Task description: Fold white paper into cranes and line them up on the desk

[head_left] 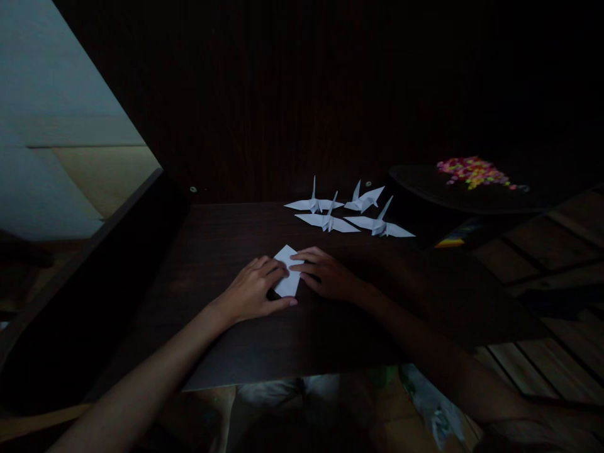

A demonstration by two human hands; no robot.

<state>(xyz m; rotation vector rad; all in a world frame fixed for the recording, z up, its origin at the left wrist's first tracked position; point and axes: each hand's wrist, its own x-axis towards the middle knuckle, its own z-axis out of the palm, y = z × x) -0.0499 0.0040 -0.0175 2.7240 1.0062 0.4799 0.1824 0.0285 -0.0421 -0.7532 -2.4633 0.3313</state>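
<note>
A small folded piece of white paper point(287, 287), roughly kite-shaped, lies on the dark wooden desk under both hands. My left hand point(255, 287) rests on its left side, fingertips on the paper, with the thumb apart near the lower corner. From the right, my right hand point(323, 272) lays spread fingers over the paper's right edge. Parts of the sheet are hidden beneath the fingers. Beyond the hands stand several white origami cranes, among them a front right one point(380, 228), a front left one point(327, 221) and a back left one point(314, 204).
A dark panel point(283, 100) rises behind the desktop point(226, 352), and a side board point(94, 270) bounds it on the left. On a rounded shelf point(410, 182) at right sits a pile of small colourful pieces point(474, 172). A plastic bag point(434, 402) lies below.
</note>
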